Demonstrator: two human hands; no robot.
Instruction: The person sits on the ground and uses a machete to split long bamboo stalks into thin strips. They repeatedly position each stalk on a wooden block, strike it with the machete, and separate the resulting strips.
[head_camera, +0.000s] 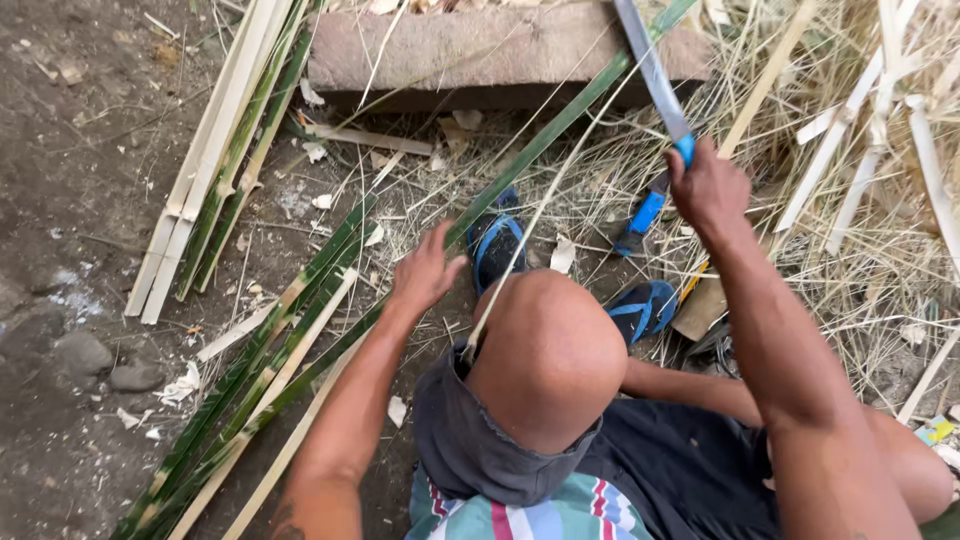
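Observation:
My right hand (705, 185) is shut on the blue handle of a long knife (650, 70), whose blade points up and away. The blade meets a long green bamboo strip (560, 120) that runs from the lower left to the upper right. My left hand (425, 270) lies over this strip nearer to me, with its fingers apart. A thin pale sliver (530, 235) stretches from beside my bent knee (545, 350) toward the blade. Several more green strips (270, 350) lie side by side under my left forearm.
A stone block (470, 50) lies across the top. A bundle of pale and green strips (220, 150) rests at the left on bare earth. Blue sandals (495, 245) are on my feet, a second blue-handled tool (640, 222) between them. Dry shavings (860, 200) pile up at the right.

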